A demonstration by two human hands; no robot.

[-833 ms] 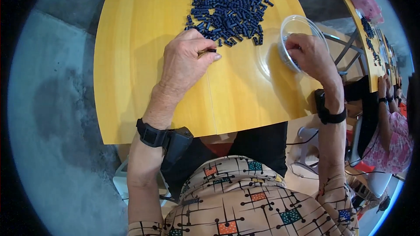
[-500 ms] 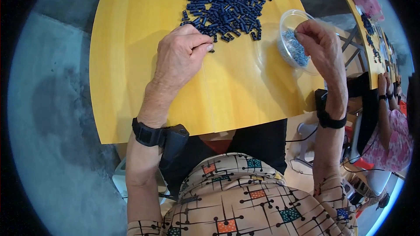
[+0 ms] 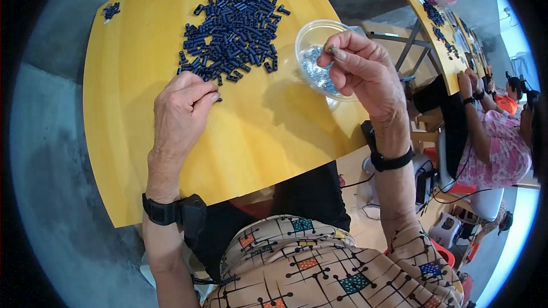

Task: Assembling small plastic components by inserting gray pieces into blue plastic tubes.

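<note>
Head view: a small dark piece (image 3: 219, 100) is pinched between the thumb and forefinger of the left hand (image 3: 181, 105), which is held low over the yellow table (image 3: 131, 108), just beside the near edge of a large pile of dark tubular pieces (image 3: 234, 31). The right hand (image 3: 365, 71) is raised at the near right side of a clear round bowl (image 3: 298, 51), partly hiding it; its thumb and forefinger are closed on what seems to be a tiny silvery bit (image 3: 333, 49), whose exact shape cannot be told at this size. Many small silvery parts (image 3: 319, 75) are contained in the bowl, which is set to the right of the pile and apart from it. Smaller dark clusters are spread near the far edge and at the far left corner (image 3: 111, 11) of the table. A black strap is worn on each wrist. To the right, a second table (image 3: 411, 0) is occupied by a co-worker in a pink patterned top (image 3: 505, 142), with more dark pieces (image 3: 434, 14) laid on it.
</note>
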